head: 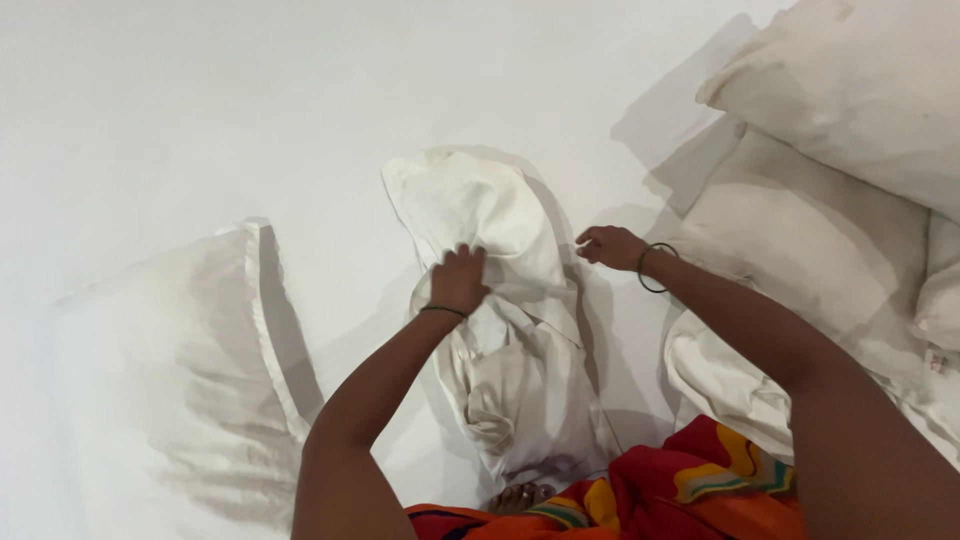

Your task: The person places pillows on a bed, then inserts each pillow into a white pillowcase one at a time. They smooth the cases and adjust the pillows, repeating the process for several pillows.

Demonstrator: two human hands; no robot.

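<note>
On the white bed (200, 110), both hands, left hand (458, 281) and right hand (610, 246), pinch a crumpled cotton pillowcase (500, 300); plump pillows (170, 380) flank it

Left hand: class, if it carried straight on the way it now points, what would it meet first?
The left hand already grips the white pillowcase; going on, it would probably press further into that bunched cloth, then the white sheet.

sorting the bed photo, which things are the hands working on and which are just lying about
In hand:
left hand gripping the crumpled pillowcase
right hand at its edge

Lying about:
left pillow
right pillows
sheet under everything
</note>
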